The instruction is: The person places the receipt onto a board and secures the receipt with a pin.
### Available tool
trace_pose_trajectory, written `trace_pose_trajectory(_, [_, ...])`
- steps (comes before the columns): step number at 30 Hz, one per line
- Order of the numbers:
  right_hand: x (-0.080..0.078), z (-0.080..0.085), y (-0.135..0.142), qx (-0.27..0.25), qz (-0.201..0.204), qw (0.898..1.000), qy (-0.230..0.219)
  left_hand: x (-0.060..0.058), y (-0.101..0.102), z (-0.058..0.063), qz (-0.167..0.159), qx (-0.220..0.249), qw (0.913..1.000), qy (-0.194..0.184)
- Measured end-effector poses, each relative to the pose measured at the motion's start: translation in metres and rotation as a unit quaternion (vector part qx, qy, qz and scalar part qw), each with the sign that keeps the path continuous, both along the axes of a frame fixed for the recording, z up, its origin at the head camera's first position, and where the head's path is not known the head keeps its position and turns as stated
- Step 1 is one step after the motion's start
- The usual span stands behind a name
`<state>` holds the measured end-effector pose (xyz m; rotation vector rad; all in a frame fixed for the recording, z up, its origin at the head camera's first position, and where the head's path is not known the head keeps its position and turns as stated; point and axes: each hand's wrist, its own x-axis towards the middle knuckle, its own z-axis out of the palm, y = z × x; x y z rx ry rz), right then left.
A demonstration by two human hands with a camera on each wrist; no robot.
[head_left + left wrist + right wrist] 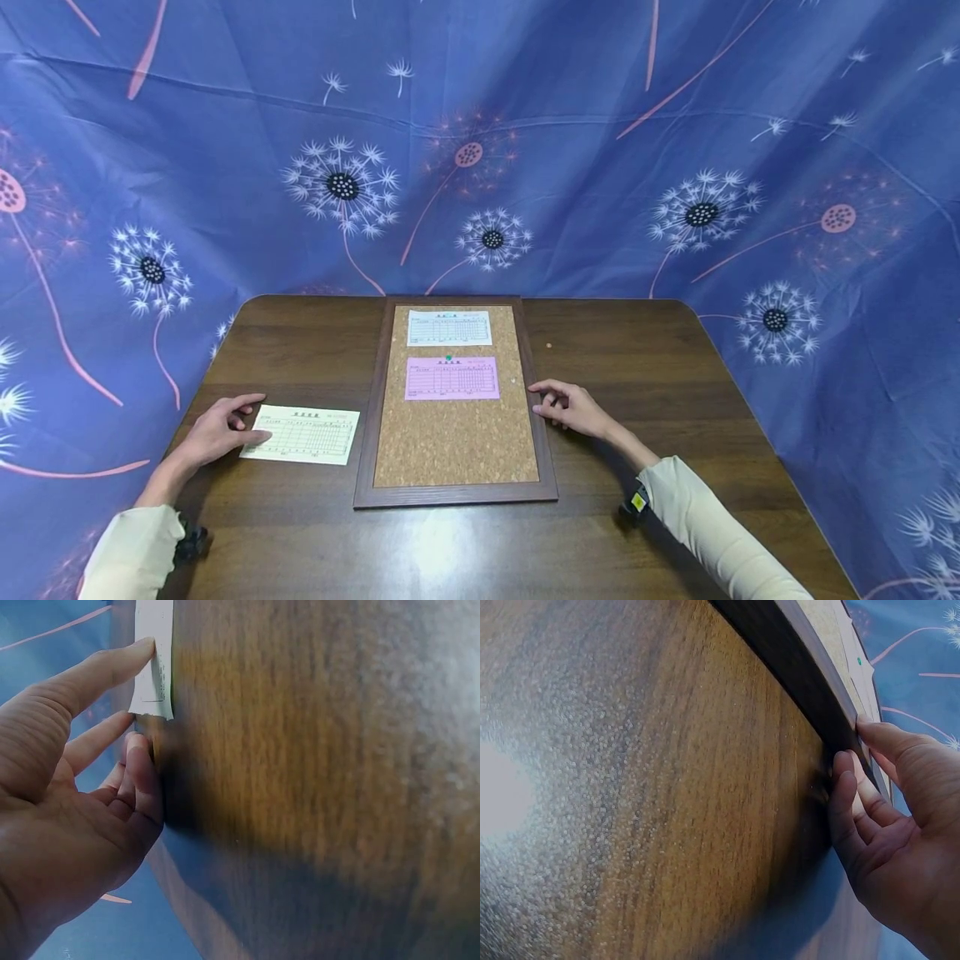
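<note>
A pale yellow printed form slip [311,437] lies on the table left of a framed corkboard [457,450]. My left hand [217,429] pinches the slip's left end; the thumb is on top and the index finger reaches past its upper corner. In the left wrist view, the slip [155,682] shows narrowly under the thumb. Midway up the corkboard's right side, my right hand [573,408] touches the dark wooden frame with thumb and forefinger. The right wrist view shows the other fingers [844,791] loosely bent beside the frame [799,667].
On the cork hang a white slip [450,331] and, below it, a pink slip [452,382] with a green pushpin [448,358]. A tiny round object [549,345] lies right of the board. Blue dandelion-patterned cloth [570,175] surrounds the wooden table [645,358].
</note>
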<state>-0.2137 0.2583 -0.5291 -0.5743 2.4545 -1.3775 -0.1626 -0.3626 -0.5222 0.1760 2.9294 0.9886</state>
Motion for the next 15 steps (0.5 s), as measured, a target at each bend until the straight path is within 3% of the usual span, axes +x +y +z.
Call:
trace_pose_trajectory(11, [0.0029, -0.0022, 0.0017, -0.003, -0.006, 1.0, 0.007, 0.0056, 0.0066, 0.0007, 0.006, 0.03, 0.9995, 0.012])
trace_pose_trajectory(15, [0.003, -0.0029, 0.0008, -0.009, -0.008, 1.0, 0.004, 0.0076, 0.0081, -0.001, 0.01, 0.029, 0.9988, 0.039])
